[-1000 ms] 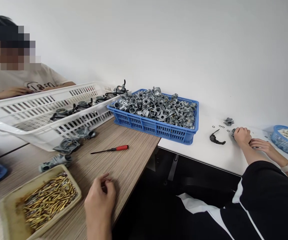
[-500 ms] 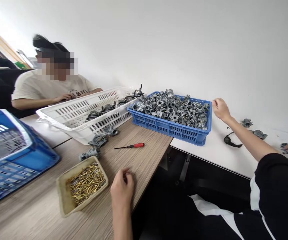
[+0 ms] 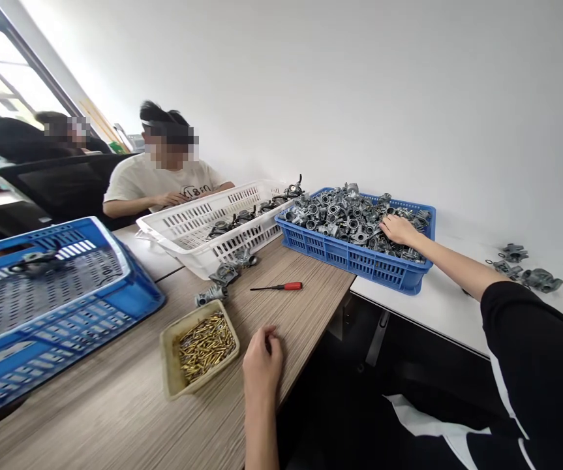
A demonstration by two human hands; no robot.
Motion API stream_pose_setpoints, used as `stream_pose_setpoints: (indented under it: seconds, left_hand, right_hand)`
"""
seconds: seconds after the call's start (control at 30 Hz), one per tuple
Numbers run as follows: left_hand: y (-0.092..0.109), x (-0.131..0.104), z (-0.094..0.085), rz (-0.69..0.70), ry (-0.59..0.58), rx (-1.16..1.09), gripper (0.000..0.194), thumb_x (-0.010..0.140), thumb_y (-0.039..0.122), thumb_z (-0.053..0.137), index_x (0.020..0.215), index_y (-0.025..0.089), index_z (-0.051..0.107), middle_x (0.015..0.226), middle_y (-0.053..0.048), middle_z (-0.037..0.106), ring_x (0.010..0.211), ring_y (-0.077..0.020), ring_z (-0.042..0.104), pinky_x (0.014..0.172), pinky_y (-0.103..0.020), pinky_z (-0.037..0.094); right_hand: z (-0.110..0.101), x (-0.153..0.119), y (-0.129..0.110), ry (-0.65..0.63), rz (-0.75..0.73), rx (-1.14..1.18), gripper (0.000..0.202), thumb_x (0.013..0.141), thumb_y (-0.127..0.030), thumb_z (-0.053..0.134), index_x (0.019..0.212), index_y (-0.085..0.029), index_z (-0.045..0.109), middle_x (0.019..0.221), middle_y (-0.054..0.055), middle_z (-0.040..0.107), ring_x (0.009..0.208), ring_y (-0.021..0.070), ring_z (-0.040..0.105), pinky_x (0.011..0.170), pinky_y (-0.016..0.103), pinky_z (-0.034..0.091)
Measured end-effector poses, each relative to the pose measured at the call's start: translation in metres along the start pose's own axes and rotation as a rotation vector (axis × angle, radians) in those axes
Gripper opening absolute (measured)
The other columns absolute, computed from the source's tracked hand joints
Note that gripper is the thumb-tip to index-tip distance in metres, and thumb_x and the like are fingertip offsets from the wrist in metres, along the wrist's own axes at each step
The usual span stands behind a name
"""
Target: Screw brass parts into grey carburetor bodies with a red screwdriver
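Observation:
My left hand (image 3: 262, 362) rests on the wooden table near its edge, fingers loosely curled, with nothing visible in it. A beige tray (image 3: 167, 365) of brass-coloured screw-like pieces (image 3: 207, 349) stands to its left. Beyond the hand lies a red-handled screwdriver (image 3: 291, 286). My right hand (image 3: 399, 230) reaches over the right part of a blue basket (image 3: 354, 267), heaped with grey metal carburetor bodies (image 3: 330, 215). Its fingers are apart and touch the heap; the fingertips are partly lost among the parts, and no separate piece shows in its grip.
A white basket (image 3: 197, 261) holds several dark-topped carburetors. Loose carburetor bodies (image 3: 222, 273) lie near the tray, others (image 3: 540, 279) on the white table (image 3: 438, 297). Another blue crate (image 3: 115, 307) stands at left. A co-worker (image 3: 164, 183) sits behind the white basket.
My right hand has moved left and down from beside the blue basket's right rim onto the heap. The view has turned left; another person's hand at far right has left the view.

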State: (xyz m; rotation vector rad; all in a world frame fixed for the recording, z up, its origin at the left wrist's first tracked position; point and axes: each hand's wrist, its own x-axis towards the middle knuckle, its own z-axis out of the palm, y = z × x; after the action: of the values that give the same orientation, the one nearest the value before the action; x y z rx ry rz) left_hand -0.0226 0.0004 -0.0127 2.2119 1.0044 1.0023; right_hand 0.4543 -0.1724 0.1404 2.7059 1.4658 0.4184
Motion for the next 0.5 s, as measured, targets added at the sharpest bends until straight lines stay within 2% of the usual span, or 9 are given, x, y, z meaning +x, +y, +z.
stream_pose_setpoints:
  seconds: [0.27, 0.5]
  left_hand:
    - [0.0, 0.0, 0.0, 0.004, -0.005, -0.004, 0.019, 0.092, 0.027, 0.044, 0.094, 0.022, 0.062, 0.093, -0.008, 0.074, 0.09, -0.0249, 0.073, 0.083, -0.037, 0.056]
    - [-0.003, 0.0, 0.001, 0.013, 0.003, -0.01, 0.02, 0.092, 0.027, 0.043, 0.094, 0.022, 0.063, 0.091, -0.007, 0.074, 0.087, -0.0246, 0.071, 0.081, -0.037, 0.055]
  right_hand:
    - [0.001, 0.008, 0.001, -0.046, 0.02, -0.048, 0.05, 0.111, -0.041, 0.024, 0.127, -0.011, 0.061, 0.133, 0.025, 0.066, 0.116, 0.0333, 0.065, 0.1, 0.043, 0.046]
    - [-0.001, 0.016, 0.001, -0.132, 0.079, -0.076, 0.046, 0.111, -0.039, 0.029, 0.122, -0.012, 0.064, 0.115, 0.023, 0.076, 0.105, 0.0325, 0.071, 0.092, 0.042, 0.049]
